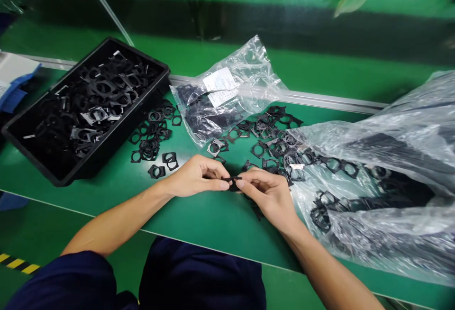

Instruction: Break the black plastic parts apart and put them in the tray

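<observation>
Head view: left hand [195, 177] and right hand [272, 194] together pinch one black part [233, 184] above the near side of the green table [209, 220], loose frames [279, 148] beyond. Close handling seems underway; the next move likely needs a steady grip.

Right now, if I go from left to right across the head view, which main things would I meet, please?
Black bin → left hand → small black part pinched between both hands → right hand → large clear plastic bag.
</observation>
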{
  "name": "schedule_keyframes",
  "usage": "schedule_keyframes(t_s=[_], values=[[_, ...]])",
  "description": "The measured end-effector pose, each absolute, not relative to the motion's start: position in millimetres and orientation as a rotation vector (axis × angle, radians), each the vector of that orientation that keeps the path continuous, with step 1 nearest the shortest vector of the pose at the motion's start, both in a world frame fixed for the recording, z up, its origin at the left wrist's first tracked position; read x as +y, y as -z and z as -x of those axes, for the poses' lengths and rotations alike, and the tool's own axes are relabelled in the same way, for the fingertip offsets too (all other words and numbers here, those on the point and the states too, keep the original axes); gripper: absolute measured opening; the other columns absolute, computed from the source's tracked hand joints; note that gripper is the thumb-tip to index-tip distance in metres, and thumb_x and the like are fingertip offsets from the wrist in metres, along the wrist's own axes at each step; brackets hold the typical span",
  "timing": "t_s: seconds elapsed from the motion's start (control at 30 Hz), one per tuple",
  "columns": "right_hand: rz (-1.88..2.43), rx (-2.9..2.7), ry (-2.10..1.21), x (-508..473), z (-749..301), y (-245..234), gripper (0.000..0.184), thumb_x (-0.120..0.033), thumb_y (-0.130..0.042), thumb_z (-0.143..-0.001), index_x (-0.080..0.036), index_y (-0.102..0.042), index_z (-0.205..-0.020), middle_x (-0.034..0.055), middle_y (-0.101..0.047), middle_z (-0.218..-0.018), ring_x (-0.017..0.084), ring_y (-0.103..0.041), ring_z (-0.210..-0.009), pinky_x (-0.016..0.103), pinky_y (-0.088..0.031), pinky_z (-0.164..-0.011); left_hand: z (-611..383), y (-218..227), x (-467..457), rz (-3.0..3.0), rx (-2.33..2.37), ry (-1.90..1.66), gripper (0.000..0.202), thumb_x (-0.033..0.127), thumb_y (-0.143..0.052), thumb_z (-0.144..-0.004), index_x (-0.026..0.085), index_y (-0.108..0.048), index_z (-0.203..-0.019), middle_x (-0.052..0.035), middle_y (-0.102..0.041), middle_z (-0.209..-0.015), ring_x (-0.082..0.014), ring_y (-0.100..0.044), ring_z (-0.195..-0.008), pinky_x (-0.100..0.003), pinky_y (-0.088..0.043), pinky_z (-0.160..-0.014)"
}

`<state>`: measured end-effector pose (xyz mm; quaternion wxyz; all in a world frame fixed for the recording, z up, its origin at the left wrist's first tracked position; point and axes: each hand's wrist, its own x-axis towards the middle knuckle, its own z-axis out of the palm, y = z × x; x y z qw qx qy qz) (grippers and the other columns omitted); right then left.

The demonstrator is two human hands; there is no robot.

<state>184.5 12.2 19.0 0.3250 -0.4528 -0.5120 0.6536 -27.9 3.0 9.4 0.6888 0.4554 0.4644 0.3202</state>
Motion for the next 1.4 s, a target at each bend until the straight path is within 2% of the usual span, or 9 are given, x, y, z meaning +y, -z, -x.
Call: schedule_keyframes(t_s=[0.23, 0.37, 0.5, 0.63, 0.93, 1.07, 1.23, 1.4], values=[[1.185, -1.114, -1.781, 15, -185, -16, 0.028, -0.045, -0.088, -0.070, -0.021, -0.081, -0.081, 0.0023, -0.072, -0.074, 0.014, -0.065, -0.060, 0.028, -0.057, -0.059, 19, -5, 2, -0.841, 1.021, -0.871, 0.039, 0.047, -0.089, -0.070, 0.012, -0.079, -0.087, -0.0089, -0.078, -0.079, -0.0181, -0.074, -0.069, -0.027, -0.058, -0.067], [1.178, -1.064, -1.803, 15, -185, -15, 0.028, -0.044, -0.090, -0.068, -0.023, -0.083, -0.084, 0.0006, -0.070, -0.073, 0.013, -0.065, -0.064, 0.027, -0.059, -0.062, 15, -6, 0, -0.836, 1.053, -0.920, 0.036, 0.045, -0.090, -0.069, 0.013, -0.080, -0.083, -0.0074, -0.078, -0.076, -0.0166, -0.072, -0.065, -0.026, -0.059, -0.065], [1.212, -1.124, -1.713, 13, -184, -16, 0.025, -0.043, -0.089, -0.070, -0.023, -0.082, -0.084, 0.0000, -0.068, -0.074, 0.012, -0.063, -0.062, 0.028, -0.058, -0.063, 11, -7, -2, -0.853, 1.131, -0.982, 0.032, 0.042, -0.089, -0.071, 0.013, -0.079, -0.081, -0.0051, -0.075, -0.069, -0.0143, -0.068, -0.060, -0.024, -0.055, -0.061], [1.225, -1.150, -1.734, 12, -183, -15, 0.029, -0.045, -0.087, -0.073, -0.021, -0.080, -0.088, 0.0025, -0.075, -0.077, 0.016, -0.070, -0.067, 0.030, -0.060, -0.068, 10, -6, -2, -0.803, 1.115, -1.003, 0.034, 0.042, -0.089, -0.071, 0.013, -0.077, -0.085, -0.0045, -0.075, -0.073, -0.0139, -0.069, -0.062, -0.025, -0.056, -0.063], [1.251, -1.051, -1.772, 15, -183, -13, 0.034, -0.045, -0.093, -0.062, -0.020, -0.075, -0.074, 0.0003, -0.074, -0.068, 0.016, -0.071, -0.061, 0.029, -0.062, -0.065, 14, -7, 1, -0.808, 0.992, -0.834, 0.040, 0.047, -0.084, -0.076, 0.014, -0.065, -0.087, -0.0003, -0.069, -0.073, -0.0160, -0.074, -0.071, -0.024, -0.056, -0.069], [1.247, -1.112, -1.734, 13, -183, -18, 0.035, -0.047, -0.092, -0.064, -0.019, -0.073, -0.072, -0.0008, -0.070, -0.065, 0.014, -0.067, -0.055, 0.027, -0.059, -0.059, 13, -8, -2, -0.894, 1.005, -0.825, 0.038, 0.049, -0.078, -0.083, 0.015, -0.061, -0.088, 0.0005, -0.067, -0.071, -0.0141, -0.072, -0.067, -0.023, -0.054, -0.067], [1.224, -1.204, -1.679, 13, -184, -17, 0.033, -0.049, -0.086, -0.073, -0.020, -0.072, -0.081, -0.0001, -0.070, -0.068, 0.015, -0.069, -0.059, 0.028, -0.059, -0.061, 9, -4, -7, -1.025, 1.076, -0.949, 0.028, 0.041, -0.072, -0.089, 0.016, -0.062, -0.089, -0.0005, -0.069, -0.073, -0.0132, -0.070, -0.069, -0.023, -0.054, -0.068], [1.109, -1.391, -1.514, 11, -184, -15, 0.014, -0.032, -0.082, -0.080, -0.023, -0.075, -0.087, 0.0025, -0.071, -0.089, 0.015, -0.069, -0.076, 0.028, -0.060, -0.072, 9, 1, -10, -1.289, 1.167, -1.092, 0.008, 0.023, -0.070, -0.090, 0.016, -0.066, -0.092, -0.0041, -0.074, -0.087, -0.0141, -0.072, -0.082, -0.024, -0.057, -0.079]])
